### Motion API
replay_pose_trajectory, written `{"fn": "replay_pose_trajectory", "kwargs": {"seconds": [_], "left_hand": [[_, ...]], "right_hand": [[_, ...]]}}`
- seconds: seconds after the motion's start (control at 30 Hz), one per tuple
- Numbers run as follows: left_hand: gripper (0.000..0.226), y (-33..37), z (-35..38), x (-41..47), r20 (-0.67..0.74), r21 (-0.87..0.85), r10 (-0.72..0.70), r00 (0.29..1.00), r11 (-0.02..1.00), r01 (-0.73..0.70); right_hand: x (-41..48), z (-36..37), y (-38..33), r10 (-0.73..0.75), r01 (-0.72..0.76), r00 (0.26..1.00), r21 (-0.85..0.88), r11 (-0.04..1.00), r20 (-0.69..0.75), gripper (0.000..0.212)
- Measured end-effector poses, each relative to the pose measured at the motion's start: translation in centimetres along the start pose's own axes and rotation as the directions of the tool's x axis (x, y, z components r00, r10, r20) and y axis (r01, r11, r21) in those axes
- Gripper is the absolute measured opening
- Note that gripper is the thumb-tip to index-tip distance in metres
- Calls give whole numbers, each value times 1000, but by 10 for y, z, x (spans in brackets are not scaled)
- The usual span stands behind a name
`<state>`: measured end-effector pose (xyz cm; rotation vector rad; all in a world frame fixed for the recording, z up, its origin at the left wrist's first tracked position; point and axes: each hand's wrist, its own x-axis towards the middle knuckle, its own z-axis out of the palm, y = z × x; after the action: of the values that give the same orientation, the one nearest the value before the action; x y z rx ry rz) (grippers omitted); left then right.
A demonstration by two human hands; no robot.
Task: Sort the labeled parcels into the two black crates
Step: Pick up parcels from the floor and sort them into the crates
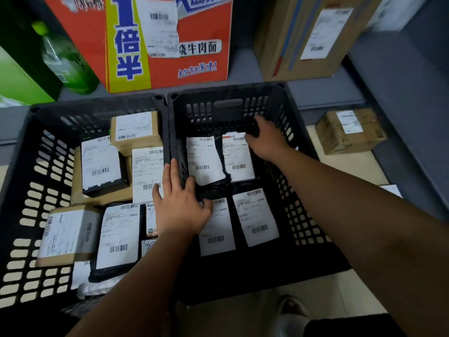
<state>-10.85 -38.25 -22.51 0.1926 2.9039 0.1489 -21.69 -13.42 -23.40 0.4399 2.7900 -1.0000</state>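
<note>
The left hand [179, 205] lies flat, grip open, on the meeting rims of the two black slotted plastic crates [170, 132] — likely steadying them — while the right hand [267, 139] reaches a flat black white-labelled parcel [239, 161] far in the right crate, whether gripping it I cannot tell.

Left hand [181, 207] on crate [173, 132] rim; right hand [268, 139] holds parcel [239, 161].

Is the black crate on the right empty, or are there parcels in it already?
Not empty. The right crate holds four flat labelled parcels, lying label-up across its floor.
</note>
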Motion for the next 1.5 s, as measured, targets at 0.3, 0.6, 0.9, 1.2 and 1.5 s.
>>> {"fn": "replay_pose_trajectory", "kwargs": {"seconds": [0.3, 0.6, 0.9, 1.2, 1.5], "left_hand": [[78, 8, -27, 3, 236, 143, -44, 971, 990, 10], [69, 236, -18, -13, 34, -53, 583, 812, 812, -581], [57, 305, 41, -15, -10, -46, 692, 722, 721, -691], [51, 214, 16, 23, -147, -438, 412, 899, 788, -433], [59, 155, 12, 46, 154, -321, 246, 957, 929, -187]], "right_hand": [[-115, -150, 44, -56, 48, 995, -95, 994, -85, 68], [-227, -127, 279, 698, -668, 707, 221, 711, -110, 75], [-153, -57, 302, 551, -528, 834, 306, 793, 11, 82], [-13, -16, 233, 196, -195, 980, -29, 980, 29, 81], [3, 11, 219, 316, -326, 936, 40, 945, 157, 62]]}}
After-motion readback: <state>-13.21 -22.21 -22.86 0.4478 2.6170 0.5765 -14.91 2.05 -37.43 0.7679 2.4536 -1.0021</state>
